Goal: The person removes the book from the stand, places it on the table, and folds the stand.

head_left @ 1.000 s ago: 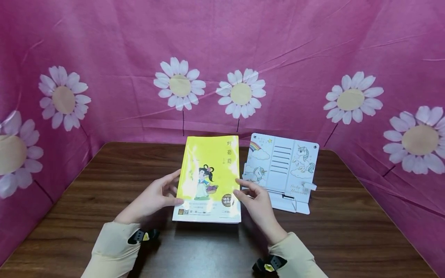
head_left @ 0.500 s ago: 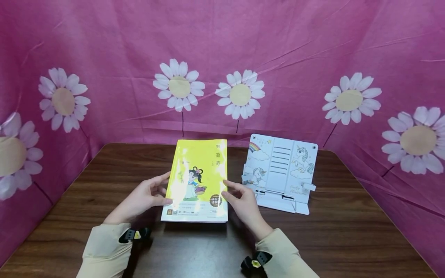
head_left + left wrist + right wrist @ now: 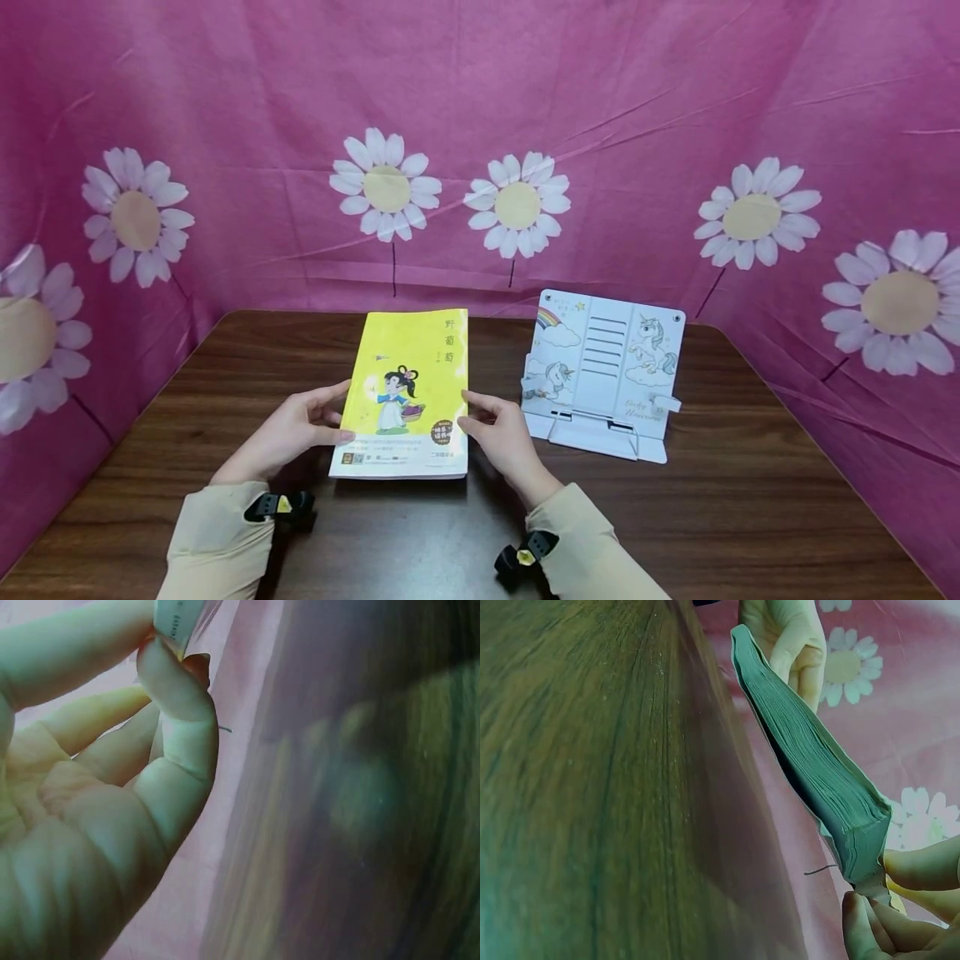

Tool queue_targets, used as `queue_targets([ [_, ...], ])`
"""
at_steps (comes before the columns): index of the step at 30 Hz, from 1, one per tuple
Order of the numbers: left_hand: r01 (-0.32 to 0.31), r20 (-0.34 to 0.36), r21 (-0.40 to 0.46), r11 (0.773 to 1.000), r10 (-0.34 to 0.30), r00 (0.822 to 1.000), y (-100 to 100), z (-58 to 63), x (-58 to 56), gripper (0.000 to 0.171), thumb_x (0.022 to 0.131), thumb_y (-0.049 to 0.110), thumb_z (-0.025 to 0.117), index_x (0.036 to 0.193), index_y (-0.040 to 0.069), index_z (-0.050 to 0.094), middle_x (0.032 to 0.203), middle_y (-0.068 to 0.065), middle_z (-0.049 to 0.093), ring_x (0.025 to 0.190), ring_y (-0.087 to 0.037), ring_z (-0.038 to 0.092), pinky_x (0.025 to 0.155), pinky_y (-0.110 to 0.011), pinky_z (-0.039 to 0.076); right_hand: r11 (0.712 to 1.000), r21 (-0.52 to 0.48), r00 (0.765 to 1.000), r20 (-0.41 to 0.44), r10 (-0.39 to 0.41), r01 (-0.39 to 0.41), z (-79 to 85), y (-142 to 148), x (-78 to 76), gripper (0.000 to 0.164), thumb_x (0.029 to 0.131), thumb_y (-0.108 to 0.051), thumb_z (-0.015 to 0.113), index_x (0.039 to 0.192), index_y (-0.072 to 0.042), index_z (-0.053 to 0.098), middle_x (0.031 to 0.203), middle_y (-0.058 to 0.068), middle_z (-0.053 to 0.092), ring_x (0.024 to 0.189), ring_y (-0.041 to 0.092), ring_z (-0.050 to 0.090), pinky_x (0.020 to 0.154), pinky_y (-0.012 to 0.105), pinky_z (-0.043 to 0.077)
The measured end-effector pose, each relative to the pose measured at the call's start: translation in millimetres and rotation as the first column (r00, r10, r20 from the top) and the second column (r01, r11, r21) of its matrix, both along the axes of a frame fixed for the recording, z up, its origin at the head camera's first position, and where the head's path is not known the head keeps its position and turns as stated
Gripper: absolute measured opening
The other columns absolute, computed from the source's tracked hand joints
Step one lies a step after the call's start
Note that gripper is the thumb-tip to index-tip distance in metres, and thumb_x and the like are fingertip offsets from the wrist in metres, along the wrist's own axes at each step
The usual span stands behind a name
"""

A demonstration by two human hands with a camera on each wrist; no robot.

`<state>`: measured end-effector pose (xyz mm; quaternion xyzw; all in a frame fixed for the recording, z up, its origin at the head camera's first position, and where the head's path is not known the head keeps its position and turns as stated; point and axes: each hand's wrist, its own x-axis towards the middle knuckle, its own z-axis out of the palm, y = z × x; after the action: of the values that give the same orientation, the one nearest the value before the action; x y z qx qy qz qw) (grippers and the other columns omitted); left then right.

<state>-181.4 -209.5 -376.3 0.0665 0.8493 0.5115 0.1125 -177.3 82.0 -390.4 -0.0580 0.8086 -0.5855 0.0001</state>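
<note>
A yellow paperback book (image 3: 408, 375) with a white lower band and a drawn figure on its cover is held between both hands, cover up. My left hand (image 3: 288, 433) grips its left edge, thumb on top and fingers underneath. On the opposite edge, my right hand (image 3: 510, 442) pinches the book between thumb and fingers. The right wrist view has the closed pages (image 3: 810, 742) edge-on, with a gap between book and tabletop. Only a small corner of the book (image 3: 178, 619) appears in the left wrist view.
A white book stand (image 3: 606, 367) with unicorn drawings, slots and wire clips stands right of the book. Beneath everything is a dark wooden table (image 3: 750, 483). Behind it hangs a pink cloth (image 3: 450, 83) printed with daisies.
Both hands have carried the book leftward, away from the stand. Its far edge now sits lower in the head view. The stand has not moved.
</note>
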Motion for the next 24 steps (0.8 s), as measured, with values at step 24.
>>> queue_targets([
  [24,-0.022,0.074,0.025,0.999,0.020,0.997,-15.9,-16.1,-3.8,0.075,0.086,0.003,0.072,0.149,-0.009,0.033,0.122,-0.024,0.065,0.097,-0.018,0.061,0.070,-0.027,0.055,0.999,0.050,0.996,0.084,0.000,-0.004,-10.6,-24.2,-9.2,0.039,0.088,0.002,0.067,0.127,0.004,0.064,0.119,0.019,0.070,0.097,0.021,0.063,0.076,0.028,0.054],
])
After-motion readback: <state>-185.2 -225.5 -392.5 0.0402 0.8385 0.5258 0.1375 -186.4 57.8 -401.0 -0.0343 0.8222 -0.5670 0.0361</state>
